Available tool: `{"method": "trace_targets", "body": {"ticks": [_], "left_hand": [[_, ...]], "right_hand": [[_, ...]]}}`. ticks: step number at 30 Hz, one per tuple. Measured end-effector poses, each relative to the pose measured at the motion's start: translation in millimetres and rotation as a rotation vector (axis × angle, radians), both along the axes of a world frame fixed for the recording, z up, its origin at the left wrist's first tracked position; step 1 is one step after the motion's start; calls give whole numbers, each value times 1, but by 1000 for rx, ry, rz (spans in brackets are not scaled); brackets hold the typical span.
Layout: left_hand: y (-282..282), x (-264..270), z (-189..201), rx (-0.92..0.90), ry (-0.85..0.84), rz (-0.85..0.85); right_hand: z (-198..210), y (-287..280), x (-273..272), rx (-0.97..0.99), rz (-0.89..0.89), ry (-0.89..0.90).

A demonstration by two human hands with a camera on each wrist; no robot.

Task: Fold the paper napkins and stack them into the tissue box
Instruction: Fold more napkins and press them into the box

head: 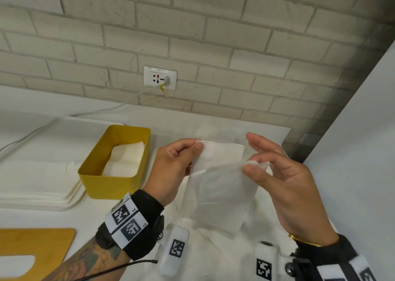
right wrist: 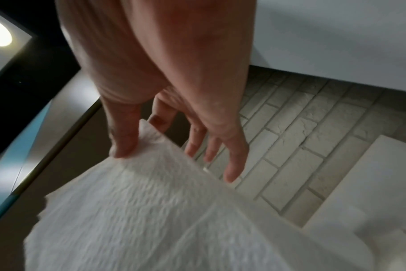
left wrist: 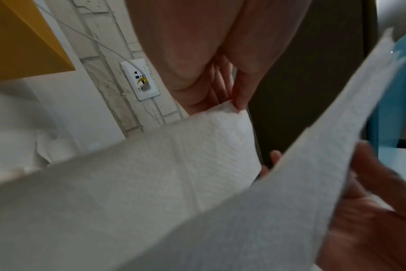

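Nearest, at six o'clock in the head view, the paper napkin point(head: 218, 186) is hanging in the air between both hands, above more white paper lying on the counter point(head: 245, 129); the left hand point(head: 171, 169) is pinching its upper left corner between thumb and forefinger, and the right hand point(head: 284, 184) is pinching the upper right corner the same way, its other fingers point(right wrist: 232, 165) spreading loose and straight; the two hands are holding apart, likely so the sheet is hanging flat and its corners can be matched for a fold; the sheet is not yet folded over. At nine o'clock a stack of flat napkins point(head: 36, 180) is lying within reach of the left hand, probably the supply; just beyond it, at ten o'clock, the yellow tissue box point(head: 115, 184) is standing open with folded napkins point(head: 126, 156) already inside. Farthest, at twelve o'clock, a wall socket point(head: 160, 77) is sitting in the brick wall with a cable plugged in.
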State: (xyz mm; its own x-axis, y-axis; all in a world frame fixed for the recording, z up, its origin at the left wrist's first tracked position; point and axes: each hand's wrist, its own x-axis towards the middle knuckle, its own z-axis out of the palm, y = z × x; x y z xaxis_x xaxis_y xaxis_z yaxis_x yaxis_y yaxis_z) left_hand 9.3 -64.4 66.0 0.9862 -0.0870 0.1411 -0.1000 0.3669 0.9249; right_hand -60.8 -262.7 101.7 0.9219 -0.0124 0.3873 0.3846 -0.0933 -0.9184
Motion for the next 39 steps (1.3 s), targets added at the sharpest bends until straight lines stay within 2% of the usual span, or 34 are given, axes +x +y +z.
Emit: {"method": "trace_targets", "body": {"ticks": [5,12,15,19,21,24,27,33,39], "left_hand": [[-8,-9,2,-54,0,-68],[-8,-12,-5,-36,38,-94],[-12,-16,-11,52,12,-140],[-16,-17,-20,265,-49,-88],[-15,-17,-19,214,-1,-83],[-12,-17,-14,48,121,-164],[-8,-15,-14,26,169,-201],[-9,-16,-16,12,175,-227],[-8,-16,-20,-89,249,-224]], "right_hand": [[-15,15,20,133,-198,127],[-24,21,26,359,-281,240],[-27,24,30,407,-311,244],[-29,27,30,404,-306,243],[-34,27,26,392,-288,246],[-47,25,21,404,-317,273],[-56,23,19,406,-398,247],[-53,21,21,472,-332,266],[-56,21,22,520,-412,211]]}}
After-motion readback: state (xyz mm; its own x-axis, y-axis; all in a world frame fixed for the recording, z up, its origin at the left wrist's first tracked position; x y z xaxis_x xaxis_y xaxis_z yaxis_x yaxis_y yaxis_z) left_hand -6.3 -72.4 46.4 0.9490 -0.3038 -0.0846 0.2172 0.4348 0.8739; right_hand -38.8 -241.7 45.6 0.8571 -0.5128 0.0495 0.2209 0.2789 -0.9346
